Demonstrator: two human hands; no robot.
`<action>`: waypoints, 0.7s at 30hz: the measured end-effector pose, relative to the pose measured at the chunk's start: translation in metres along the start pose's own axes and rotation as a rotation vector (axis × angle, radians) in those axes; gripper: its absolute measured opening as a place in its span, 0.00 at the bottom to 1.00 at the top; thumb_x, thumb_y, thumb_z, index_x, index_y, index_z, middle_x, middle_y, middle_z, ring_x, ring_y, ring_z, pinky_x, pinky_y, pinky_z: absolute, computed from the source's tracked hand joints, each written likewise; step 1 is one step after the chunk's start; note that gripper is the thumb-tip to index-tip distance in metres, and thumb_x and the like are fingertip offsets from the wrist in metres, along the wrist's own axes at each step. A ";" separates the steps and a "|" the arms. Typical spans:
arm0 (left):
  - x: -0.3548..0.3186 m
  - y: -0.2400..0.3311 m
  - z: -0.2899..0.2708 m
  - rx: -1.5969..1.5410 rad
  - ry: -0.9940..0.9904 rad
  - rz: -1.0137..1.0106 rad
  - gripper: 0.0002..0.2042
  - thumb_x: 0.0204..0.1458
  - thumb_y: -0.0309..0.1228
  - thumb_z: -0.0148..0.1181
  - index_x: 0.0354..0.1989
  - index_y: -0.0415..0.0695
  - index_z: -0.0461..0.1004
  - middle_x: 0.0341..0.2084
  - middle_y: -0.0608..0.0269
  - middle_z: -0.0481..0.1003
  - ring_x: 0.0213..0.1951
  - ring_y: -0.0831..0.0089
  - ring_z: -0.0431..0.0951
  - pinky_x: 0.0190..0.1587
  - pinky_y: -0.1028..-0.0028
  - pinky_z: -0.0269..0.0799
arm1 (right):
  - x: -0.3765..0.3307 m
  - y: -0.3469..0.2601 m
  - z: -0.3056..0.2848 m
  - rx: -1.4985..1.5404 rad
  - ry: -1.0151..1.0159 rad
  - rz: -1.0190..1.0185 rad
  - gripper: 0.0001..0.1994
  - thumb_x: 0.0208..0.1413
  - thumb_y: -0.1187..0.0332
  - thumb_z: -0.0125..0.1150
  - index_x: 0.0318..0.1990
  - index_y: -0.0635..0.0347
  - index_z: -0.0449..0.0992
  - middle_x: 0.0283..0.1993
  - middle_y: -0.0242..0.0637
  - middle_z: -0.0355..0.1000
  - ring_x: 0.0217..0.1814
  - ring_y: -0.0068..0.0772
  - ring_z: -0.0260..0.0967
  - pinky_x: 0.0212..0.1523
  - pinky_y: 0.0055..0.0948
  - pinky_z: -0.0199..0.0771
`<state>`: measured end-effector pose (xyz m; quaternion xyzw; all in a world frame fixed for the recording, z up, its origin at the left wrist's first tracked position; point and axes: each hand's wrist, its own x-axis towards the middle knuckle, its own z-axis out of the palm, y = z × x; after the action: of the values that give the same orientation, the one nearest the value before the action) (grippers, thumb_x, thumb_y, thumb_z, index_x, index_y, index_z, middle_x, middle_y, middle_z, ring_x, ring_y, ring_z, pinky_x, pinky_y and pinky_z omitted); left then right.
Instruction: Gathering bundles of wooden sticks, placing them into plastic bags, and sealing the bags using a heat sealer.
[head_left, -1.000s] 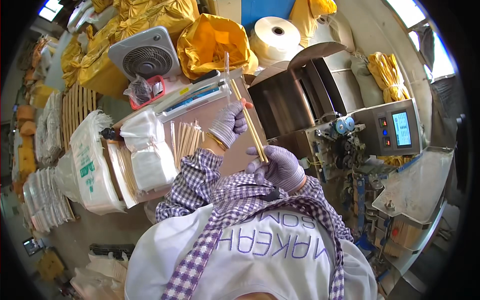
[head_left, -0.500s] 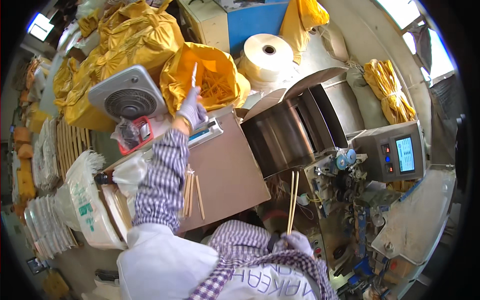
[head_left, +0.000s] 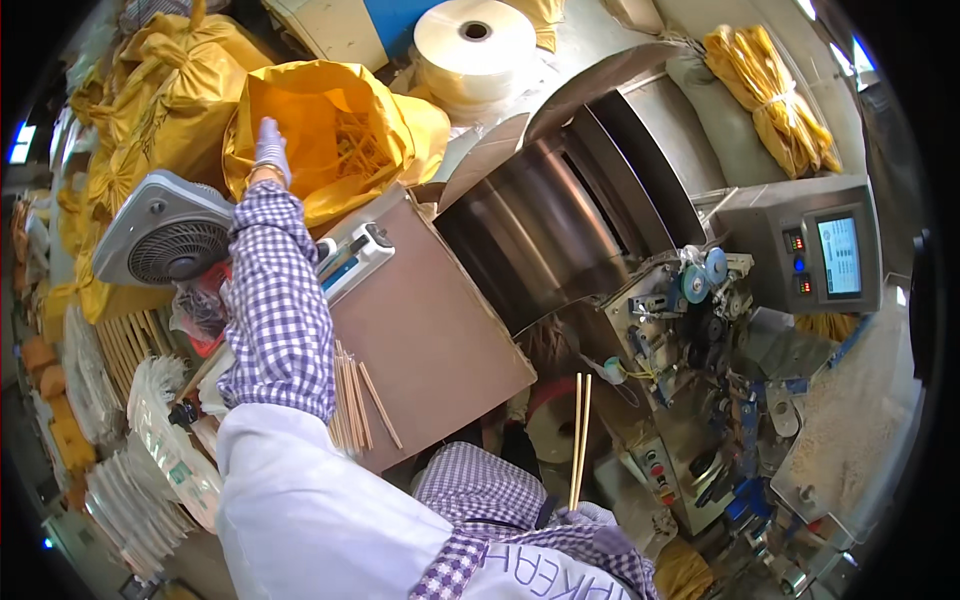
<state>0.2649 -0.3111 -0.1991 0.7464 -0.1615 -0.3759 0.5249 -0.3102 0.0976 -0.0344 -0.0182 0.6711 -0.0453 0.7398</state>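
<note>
My left hand, in a pale glove, reaches to the left rim of an open yellow sack. Its fingers are stretched out with nothing visible in them. Inside the sack lies a heap of thin orange-looking strips or sticks. Low in front of my body, my right hand is closed on a pair of light wooden chopsticks, which point upward. Most of that gloved hand is hidden by my sleeve and the apron. More chopsticks lie on the brown board beside my left sleeve.
A grey box fan and a white-and-blue device flank my left forearm. Behind the board sits a curved metal machine housing, with a film roll beyond it. Rollers and a control screen stand to the right.
The thin whitish piece in my left hand is gone from it, and its fingers have straightened. The view has shifted. My right hand still holds the chopsticks.
</note>
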 end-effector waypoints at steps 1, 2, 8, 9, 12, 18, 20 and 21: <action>0.010 0.017 -0.027 -0.220 -0.083 -0.108 0.34 0.51 0.53 0.33 0.63 0.45 0.42 0.61 0.62 0.50 0.62 0.65 0.49 0.61 0.64 0.34 | 0.000 0.006 -0.002 0.008 -0.051 -0.019 0.09 0.55 0.72 0.50 0.38 0.70 0.71 0.32 0.43 0.73 0.33 0.28 0.71 0.37 0.22 0.71; -0.005 0.023 -0.016 -0.224 -0.098 -0.112 0.34 0.51 0.53 0.33 0.63 0.45 0.42 0.61 0.62 0.50 0.62 0.65 0.49 0.61 0.64 0.34 | 0.001 0.011 -0.004 0.037 -0.061 -0.039 0.09 0.55 0.71 0.50 0.38 0.70 0.71 0.32 0.42 0.73 0.33 0.28 0.71 0.37 0.23 0.71; -0.042 0.037 -0.014 -0.381 -0.195 -0.024 0.24 0.55 0.39 0.32 0.60 0.43 0.47 0.58 0.49 0.54 0.62 0.54 0.46 0.58 0.61 0.44 | 0.000 0.027 0.002 0.065 -0.180 -0.136 0.10 0.55 0.70 0.51 0.39 0.67 0.71 0.35 0.39 0.72 0.37 0.27 0.69 0.40 0.23 0.69; -0.032 0.036 -0.039 -0.447 -0.146 0.188 0.20 0.55 0.35 0.34 0.56 0.41 0.52 0.52 0.48 0.58 0.55 0.49 0.54 0.51 0.63 0.55 | -0.003 0.022 0.003 -0.211 -0.076 -0.172 0.10 0.53 0.66 0.54 0.38 0.64 0.73 0.36 0.35 0.72 0.37 0.22 0.68 0.40 0.21 0.68; -0.104 0.029 -0.014 -0.406 -0.150 0.475 0.21 0.49 0.23 0.46 0.53 0.35 0.54 0.45 0.51 0.65 0.37 0.61 0.72 0.45 0.67 0.69 | 0.001 0.012 0.006 -0.494 0.088 -0.342 0.12 0.51 0.63 0.56 0.36 0.63 0.74 0.28 0.34 0.71 0.30 0.21 0.66 0.32 0.21 0.67; -0.309 -0.104 -0.006 -0.113 -0.390 0.189 0.13 0.51 0.28 0.50 0.44 0.40 0.68 0.34 0.67 0.70 0.36 0.78 0.70 0.41 0.79 0.66 | -0.029 0.003 -0.004 -0.277 -0.067 -0.447 0.09 0.55 0.70 0.50 0.36 0.68 0.71 0.31 0.37 0.73 0.34 0.25 0.70 0.35 0.22 0.72; -0.387 -0.133 0.005 -0.313 -0.632 -0.182 0.04 0.48 0.29 0.48 0.24 0.47 0.63 0.14 0.71 0.62 0.17 0.80 0.60 0.19 0.80 0.53 | -0.058 -0.001 -0.018 -0.465 0.093 -0.614 0.07 0.54 0.74 0.49 0.35 0.67 0.72 0.30 0.35 0.72 0.33 0.22 0.69 0.36 0.20 0.70; -0.389 -0.178 -0.022 -0.362 -0.905 -0.204 0.08 0.49 0.29 0.52 0.37 0.41 0.69 0.26 0.67 0.69 0.26 0.78 0.68 0.29 0.78 0.67 | -0.098 -0.024 -0.011 -0.628 0.214 -0.734 0.06 0.52 0.76 0.50 0.35 0.65 0.72 0.29 0.34 0.72 0.32 0.22 0.69 0.35 0.20 0.70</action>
<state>-0.0048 0.0211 -0.2044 0.4174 -0.2315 -0.7336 0.4838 -0.3314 0.0834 0.0634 -0.4705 0.6738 -0.1000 0.5610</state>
